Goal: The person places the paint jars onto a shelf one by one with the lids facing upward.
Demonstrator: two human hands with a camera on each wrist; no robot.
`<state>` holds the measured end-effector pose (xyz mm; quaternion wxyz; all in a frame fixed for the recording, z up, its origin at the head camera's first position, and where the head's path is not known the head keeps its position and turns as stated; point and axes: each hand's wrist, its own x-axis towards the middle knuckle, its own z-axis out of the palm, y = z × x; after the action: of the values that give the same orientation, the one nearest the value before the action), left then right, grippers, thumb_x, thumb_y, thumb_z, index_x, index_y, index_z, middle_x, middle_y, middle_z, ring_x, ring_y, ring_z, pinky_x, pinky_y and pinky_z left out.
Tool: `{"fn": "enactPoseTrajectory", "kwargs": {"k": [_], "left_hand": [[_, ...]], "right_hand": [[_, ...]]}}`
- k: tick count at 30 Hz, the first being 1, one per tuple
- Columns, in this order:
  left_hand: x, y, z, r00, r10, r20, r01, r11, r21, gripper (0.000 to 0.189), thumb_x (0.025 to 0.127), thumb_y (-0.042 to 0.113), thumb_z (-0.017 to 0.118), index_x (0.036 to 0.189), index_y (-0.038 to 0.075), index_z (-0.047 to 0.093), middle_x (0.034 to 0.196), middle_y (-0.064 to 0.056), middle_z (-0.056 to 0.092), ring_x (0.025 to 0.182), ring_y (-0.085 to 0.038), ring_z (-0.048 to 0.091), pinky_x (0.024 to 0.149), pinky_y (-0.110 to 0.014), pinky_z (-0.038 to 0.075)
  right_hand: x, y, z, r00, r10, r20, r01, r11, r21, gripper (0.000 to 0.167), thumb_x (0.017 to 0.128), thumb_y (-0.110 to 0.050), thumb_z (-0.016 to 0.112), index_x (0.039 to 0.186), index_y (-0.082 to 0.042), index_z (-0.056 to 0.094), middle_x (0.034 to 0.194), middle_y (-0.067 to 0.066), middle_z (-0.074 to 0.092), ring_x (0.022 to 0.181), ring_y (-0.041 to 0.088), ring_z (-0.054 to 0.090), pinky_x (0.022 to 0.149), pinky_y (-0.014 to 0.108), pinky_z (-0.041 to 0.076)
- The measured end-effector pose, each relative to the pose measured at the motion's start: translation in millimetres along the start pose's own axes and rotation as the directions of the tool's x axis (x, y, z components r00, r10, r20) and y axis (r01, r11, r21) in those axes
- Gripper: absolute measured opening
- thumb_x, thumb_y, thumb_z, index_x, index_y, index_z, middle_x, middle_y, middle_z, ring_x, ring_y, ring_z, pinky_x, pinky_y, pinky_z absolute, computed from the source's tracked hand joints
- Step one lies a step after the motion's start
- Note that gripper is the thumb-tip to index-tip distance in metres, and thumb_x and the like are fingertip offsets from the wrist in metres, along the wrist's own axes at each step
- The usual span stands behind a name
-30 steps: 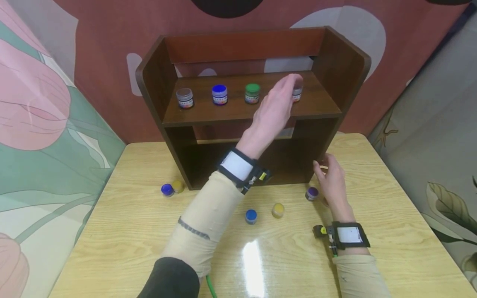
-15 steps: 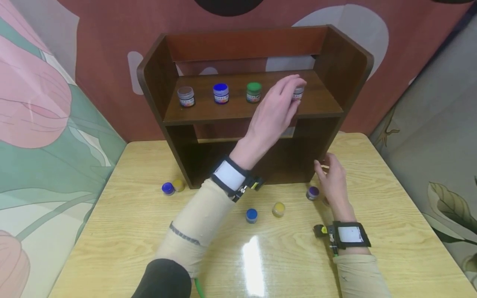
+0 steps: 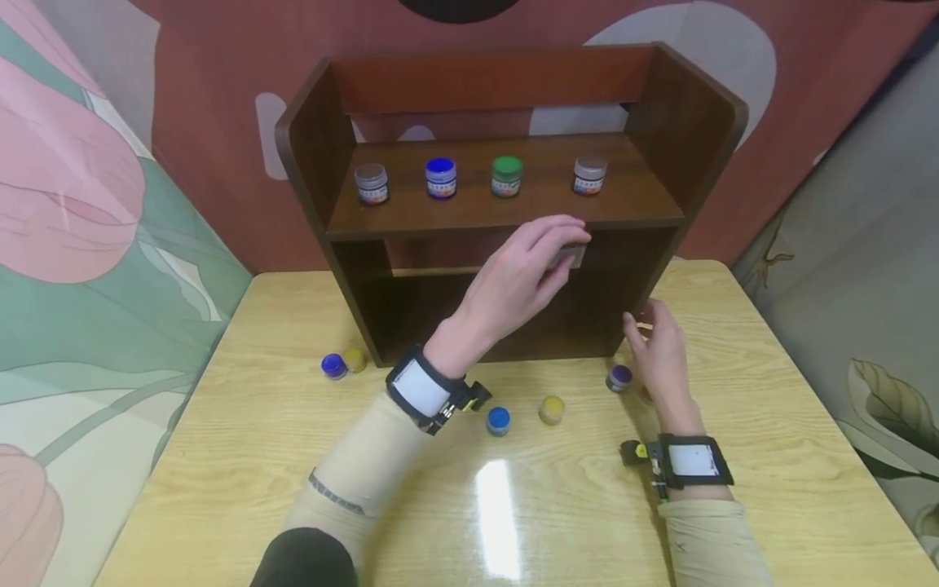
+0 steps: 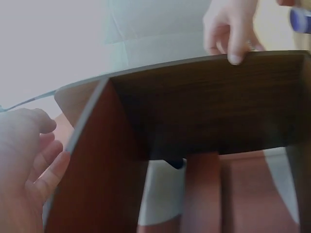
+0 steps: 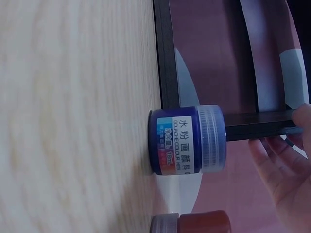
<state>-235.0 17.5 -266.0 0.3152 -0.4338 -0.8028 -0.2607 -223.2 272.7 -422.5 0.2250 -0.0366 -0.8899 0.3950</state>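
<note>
1. Left hand: held in front of the lower compartment of the shelf, below the grey jar and apart from it; fingers loosely bent, slightly spread in the left wrist view.
2. Right hand: the shelf's right side panel is pinched at its front edge, thumb on one face, fingers on the other.
3. Upper board, left to right: brown-topped jar, blue jar, green jar, grey jar; all upright, spaced apart, labels facing front.
4. Table, right: purple jar stood upright near the shelf's foot; red jar just beside it, cut off by the right wrist view's edge.
5. Table, front: second blue jar and yellow jar placed near each other.
6. Table, left of shelf: third blue jar and second yellow jar set side by side; contact cannot be told.
</note>
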Motion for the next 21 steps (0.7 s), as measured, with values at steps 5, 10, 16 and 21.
{"fn": "enactPoseTrajectory", "kwargs": {"k": [5,10,16,21], "left_hand": [[-31.2,-10.1,6.7,0.998,-0.031,0.056,0.032,0.999,-0.018,0.022,0.098,0.013,0.062,0.119,0.008,0.065,0.125,-0.006,0.067,0.123,-0.019,0.060,0.112,-0.022,0.044],[-61.7,-15.5,8.0,0.973,-0.108,0.206,0.118,0.992,-0.038,0.022,0.096,0.018,0.066,0.117,0.012,0.067,0.121,-0.002,0.069,0.120,-0.016,0.062,0.108,-0.025,0.048],[-95.5,-15.4,11.5,0.916,-0.133,0.379,0.175,0.982,-0.078,0.023,0.096,0.020,0.068,0.118,0.015,0.067,0.119,0.000,0.070,0.115,-0.015,0.063,0.101,-0.026,0.052],[-114.6,-13.4,12.8,0.832,-0.200,0.517,0.275,0.959,-0.071,0.031,0.095,0.026,0.069,0.125,0.017,0.065,0.124,0.001,0.068,0.115,-0.014,0.063,0.099,-0.028,0.054]], "right_hand": [[-0.2,-1,0,1.000,0.005,0.003,-0.005,1.000,0.001,0.036,0.102,-0.022,0.054,0.125,0.006,0.052,0.118,0.028,0.062,0.110,0.042,0.062,0.093,0.055,0.056],[-0.3,-2,0,1.000,0.005,-0.002,-0.005,1.000,0.012,0.035,0.102,-0.021,0.055,0.125,0.006,0.053,0.118,0.028,0.063,0.109,0.042,0.063,0.092,0.055,0.056],[0.2,-4,0,1.000,0.005,-0.005,-0.005,1.000,0.006,0.035,0.102,-0.021,0.055,0.125,0.006,0.053,0.118,0.027,0.063,0.109,0.042,0.063,0.092,0.053,0.057],[0.1,-4,1,1.000,0.016,-0.003,-0.016,1.000,0.000,0.036,0.102,-0.021,0.055,0.126,0.006,0.053,0.118,0.028,0.063,0.109,0.043,0.063,0.092,0.054,0.057]]}}
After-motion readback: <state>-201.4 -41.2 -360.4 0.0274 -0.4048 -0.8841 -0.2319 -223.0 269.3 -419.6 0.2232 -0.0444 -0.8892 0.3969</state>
